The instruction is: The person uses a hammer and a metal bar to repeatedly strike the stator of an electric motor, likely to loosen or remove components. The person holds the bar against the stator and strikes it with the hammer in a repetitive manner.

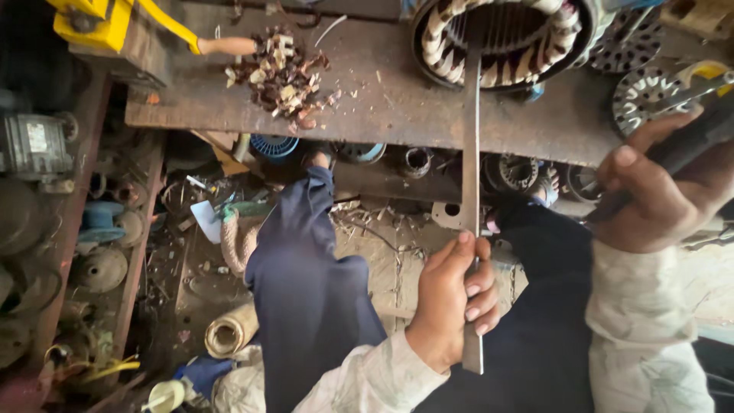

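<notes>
My left hand (453, 294) grips a long flat metal bar (471, 153) near its lower end. The bar runs up to a round motor stator (505, 38) with striped, cloth-wrapped windings on the rusty workbench (397, 107). Its upper tip lies inside the stator's bore. My right hand (657, 191) is raised at the right, closed around the dark handle of a tool (692, 138) whose head is out of view or blurred. My legs in dark trousers are below.
A heap of brown and white scraps (279, 73) lies on the bench beside a yellow tool (115, 23). Perforated metal discs (650, 92) sit at the right. Under the bench are motor parts, coils and a paper roll (229, 330); an electric motor (30, 145) stands left.
</notes>
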